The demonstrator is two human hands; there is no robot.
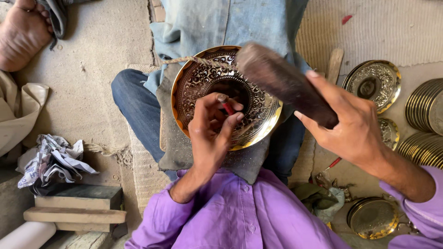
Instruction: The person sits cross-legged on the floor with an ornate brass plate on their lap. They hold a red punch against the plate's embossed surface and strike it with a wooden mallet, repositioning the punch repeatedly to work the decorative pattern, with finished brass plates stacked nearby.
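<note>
The plate [226, 97], a round brass piece with a gold rim, rests on a grey pad [168, 120] across the person's lap, tilted toward the camera, with a rope [194, 60] running over its upper edge. The left hand [212, 127] is closed around a chisel [226, 105], a short tool with a red shaft, its tip set on the plate near the centre. The right hand [355, 124] grips a mallet [281, 83], a dark wooden block, raised above the plate's upper right edge and blurred by motion. Scrolled engraving already covers most of the visible plate face, in dense bands around the middle; the left hand hides the lower part, so its state cannot be told. Judged from this, the chasing is well advanced and the remaining work lies near the centre, where the chisel stands. To the right, on the floor, lie a finished engraved plate [374, 83] and stacks of plates [424, 106]; another engraved plate [371, 216] lies lower right. Crumpled paper [55, 159] and wood blocks [78, 205] sit at the left.
</note>
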